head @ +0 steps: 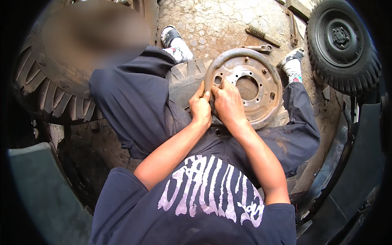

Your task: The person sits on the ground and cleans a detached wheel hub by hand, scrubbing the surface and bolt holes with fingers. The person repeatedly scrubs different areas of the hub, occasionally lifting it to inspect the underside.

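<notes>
A rusty round metal brake backing plate (pixel 260 109), with a large centre hole and a thick rim, lies tilted over a worn tyre (pixel 183 81) between my legs. At its left rim, my left hand (pixel 200 107) pinches the edge between thumb and fingers. My right hand (pixel 229 99) rests over the plate's left part with curled fingers, close to a slot; whether it holds something small is hidden. Studs stand up from the plate near its upper right.
Beyond the plate lie a ring-ended wrench (pixel 260 48), a wire brush (pixel 260 35) and a rusty long tool (pixel 293 29). A mounted wheel (pixel 340 38) stands at the right. A large treaded tyre (pixel 55 98) is at the left, beside a green panel (pixel 39 180).
</notes>
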Motion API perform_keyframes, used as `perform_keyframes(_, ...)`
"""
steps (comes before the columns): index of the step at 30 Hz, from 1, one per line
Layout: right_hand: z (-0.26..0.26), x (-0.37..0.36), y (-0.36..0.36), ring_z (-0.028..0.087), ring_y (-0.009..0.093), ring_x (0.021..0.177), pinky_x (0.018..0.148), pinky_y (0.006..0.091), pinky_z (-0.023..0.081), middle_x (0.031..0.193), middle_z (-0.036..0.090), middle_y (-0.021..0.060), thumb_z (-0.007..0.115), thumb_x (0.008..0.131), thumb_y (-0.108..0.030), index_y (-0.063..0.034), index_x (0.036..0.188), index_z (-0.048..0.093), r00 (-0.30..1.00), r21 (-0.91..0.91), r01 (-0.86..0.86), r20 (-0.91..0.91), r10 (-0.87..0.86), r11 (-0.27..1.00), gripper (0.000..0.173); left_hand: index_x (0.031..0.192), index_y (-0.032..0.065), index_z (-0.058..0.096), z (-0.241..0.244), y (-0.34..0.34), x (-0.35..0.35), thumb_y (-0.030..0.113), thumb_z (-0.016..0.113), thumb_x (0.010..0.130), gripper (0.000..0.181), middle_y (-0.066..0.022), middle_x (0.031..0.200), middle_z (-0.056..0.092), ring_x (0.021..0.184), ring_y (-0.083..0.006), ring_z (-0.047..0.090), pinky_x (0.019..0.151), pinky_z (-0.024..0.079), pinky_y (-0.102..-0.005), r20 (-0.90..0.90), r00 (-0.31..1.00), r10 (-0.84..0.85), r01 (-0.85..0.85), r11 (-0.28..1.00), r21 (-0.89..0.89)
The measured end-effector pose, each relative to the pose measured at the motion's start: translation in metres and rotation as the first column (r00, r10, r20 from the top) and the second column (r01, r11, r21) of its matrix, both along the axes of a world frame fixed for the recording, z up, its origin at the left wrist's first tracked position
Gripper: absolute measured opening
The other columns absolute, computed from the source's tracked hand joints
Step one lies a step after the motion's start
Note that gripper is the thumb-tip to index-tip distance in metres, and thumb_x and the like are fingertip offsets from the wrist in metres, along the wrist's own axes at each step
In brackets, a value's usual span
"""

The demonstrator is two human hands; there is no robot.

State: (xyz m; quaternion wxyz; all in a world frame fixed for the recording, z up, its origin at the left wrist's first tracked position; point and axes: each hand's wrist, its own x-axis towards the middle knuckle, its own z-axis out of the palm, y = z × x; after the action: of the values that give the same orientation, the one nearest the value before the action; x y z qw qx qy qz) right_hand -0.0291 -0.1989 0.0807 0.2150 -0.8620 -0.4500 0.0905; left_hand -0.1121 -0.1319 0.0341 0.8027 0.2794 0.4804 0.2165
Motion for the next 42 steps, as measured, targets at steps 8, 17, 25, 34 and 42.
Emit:
perform_keyframes(8,0.010,0.003,0.002,0.066,0.039,0.097,0.088,0.0507,0.054,0.096,0.063,0.0209,0.065,0.088,-0.007,0.0015,0.096,0.075,0.991,-0.107,-0.131,0.024,0.134,0.986,0.015,0.158,-0.0053,0.051,-0.009,0.002,-0.002,-0.008,0.054,0.106,0.052,-0.0154,0.153,0.063,0.127,-0.0195,0.065,0.111,0.049,-0.0294,0.007,1.000,-0.002,0.003,1.000,-0.021)
perform_keyframes(17,-0.004,0.000,0.004,0.067,0.036,0.096,0.085,0.0490,0.055,0.098,0.063,0.0183,0.069,0.086,-0.011,0.0032,0.091,0.073,0.998,-0.029,-0.031,0.046,0.032,0.999,0.016,0.158,-0.0054,0.051,-0.007,-0.001,-0.001,-0.008,0.055,0.106,0.051,-0.0145,0.153,0.062,0.130,-0.0192,0.063,0.112,0.048,-0.0289,-0.008,1.000,-0.007,0.007,1.000,0.015)
perform_keyframes(25,-0.014,0.005,0.018,0.067,0.040,0.090,0.080,0.0508,0.055,0.091,0.062,0.0210,0.066,0.093,-0.007,-0.0028,0.109,0.079,0.984,0.035,0.172,-0.052,-0.170,0.985,0.021,0.157,-0.0062,0.052,0.001,-0.002,0.003,-0.009,0.053,0.106,0.052,-0.0156,0.154,0.062,0.132,-0.0208,0.063,0.115,0.046,-0.0300,-0.015,1.000,-0.002,0.003,0.999,0.040)
perform_keyframes(34,-0.003,-0.009,0.003,0.069,0.044,0.088,0.079,0.0544,0.055,0.092,0.064,0.0252,0.066,0.094,-0.010,-0.0020,0.101,0.081,0.940,0.049,0.237,-0.263,-0.217,0.970,0.018,0.158,-0.0062,0.051,0.012,0.000,0.003,-0.010,0.052,0.106,0.052,-0.0161,0.155,0.061,0.134,-0.0204,0.062,0.115,0.046,-0.0298,-0.061,0.998,0.008,-0.008,1.000,0.001)
perform_keyframes(42,-0.020,0.003,-0.005,0.069,0.039,0.078,0.075,0.0481,0.056,0.084,0.070,0.0216,0.080,0.085,-0.004,-0.0034,0.105,0.084,0.972,0.206,0.167,-0.199,-0.126,0.964,0.020,0.157,-0.0064,0.052,-0.007,-0.001,0.003,-0.009,0.053,0.106,0.051,-0.0160,0.154,0.062,0.135,-0.0210,0.061,0.115,0.045,-0.0292,0.010,1.000,0.006,-0.007,1.000,0.026)
